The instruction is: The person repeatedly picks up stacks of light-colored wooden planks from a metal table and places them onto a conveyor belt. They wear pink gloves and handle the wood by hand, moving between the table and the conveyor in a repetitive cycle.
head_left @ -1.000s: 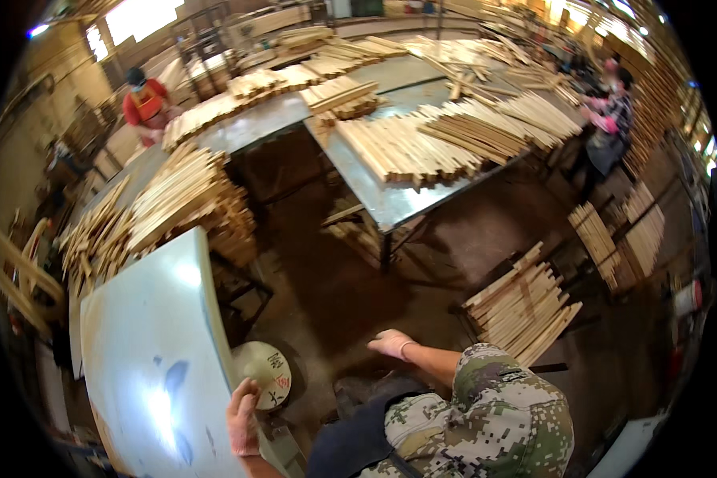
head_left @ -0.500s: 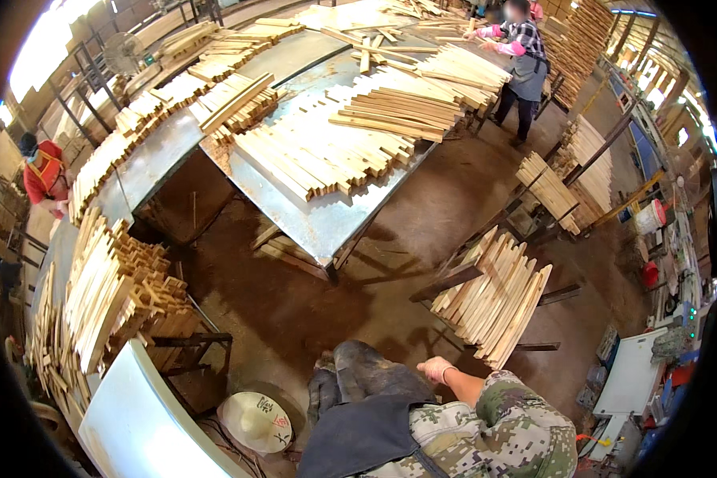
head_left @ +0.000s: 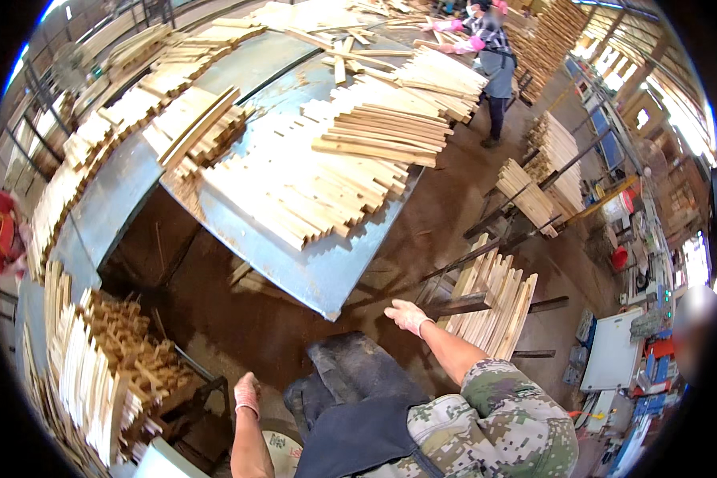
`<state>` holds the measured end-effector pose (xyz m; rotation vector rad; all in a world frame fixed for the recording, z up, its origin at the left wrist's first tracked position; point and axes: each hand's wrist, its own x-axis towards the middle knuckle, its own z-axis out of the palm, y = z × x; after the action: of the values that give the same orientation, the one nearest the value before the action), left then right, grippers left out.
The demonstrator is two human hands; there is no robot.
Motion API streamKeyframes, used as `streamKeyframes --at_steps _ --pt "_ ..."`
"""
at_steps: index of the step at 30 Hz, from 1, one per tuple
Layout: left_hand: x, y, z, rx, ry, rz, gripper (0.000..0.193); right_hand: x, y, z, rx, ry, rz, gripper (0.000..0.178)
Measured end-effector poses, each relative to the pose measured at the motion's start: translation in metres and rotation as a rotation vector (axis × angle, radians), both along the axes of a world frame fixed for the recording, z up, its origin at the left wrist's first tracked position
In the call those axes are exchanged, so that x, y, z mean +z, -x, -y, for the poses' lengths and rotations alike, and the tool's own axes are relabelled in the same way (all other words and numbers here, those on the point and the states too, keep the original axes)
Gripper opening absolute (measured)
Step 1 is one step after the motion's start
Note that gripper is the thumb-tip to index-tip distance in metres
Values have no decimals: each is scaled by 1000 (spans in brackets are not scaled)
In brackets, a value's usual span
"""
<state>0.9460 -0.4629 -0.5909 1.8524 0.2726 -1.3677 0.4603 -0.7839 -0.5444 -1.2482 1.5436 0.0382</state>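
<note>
My left hand (head_left: 247,392), in a pale pinkish glove, hangs low beside the dark apron (head_left: 358,374), fingers curled with nothing visible in them. Just below it lies a round pale disc-like thing (head_left: 282,448), partly covered by my forearm. My right hand (head_left: 409,317), gloved alike, reaches forward with its fingers out and nothing in them. It is nearest to the end of a dark metal rack bar (head_left: 458,304) and the front corner of the metal table (head_left: 327,299). Wooden strips (head_left: 498,307) lie on the rack right of that hand.
Rows of wooden strips (head_left: 311,175) cover much of the table. At left stands a big stack of strips (head_left: 95,374). A co-worker in an apron (head_left: 498,72) works at the far end; another in red (head_left: 4,231) is at the left edge. More strips lie on racks (head_left: 526,195) at right.
My left hand has come into view at the lower left. My right hand has moved forward and left, its arm stretching out. The view has shifted, and the table now appears nearer.
</note>
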Motion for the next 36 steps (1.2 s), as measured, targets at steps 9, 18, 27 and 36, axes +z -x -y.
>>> streamKeyframes --at_steps 9,18,27,36 --pt "51 -19 175 -78 257 22 26 53 -58 245 -135 469 66 76" --pt "29 -4 363 -149 385 495 71 -31 -26 389 -447 600 186 68" --pt "8 1 455 -169 133 765 66 -13 -34 338 -4 394 81 54" --pt "8 -18 502 -246 -14 1041 86 -15 -211 449 239 657 -101 74"
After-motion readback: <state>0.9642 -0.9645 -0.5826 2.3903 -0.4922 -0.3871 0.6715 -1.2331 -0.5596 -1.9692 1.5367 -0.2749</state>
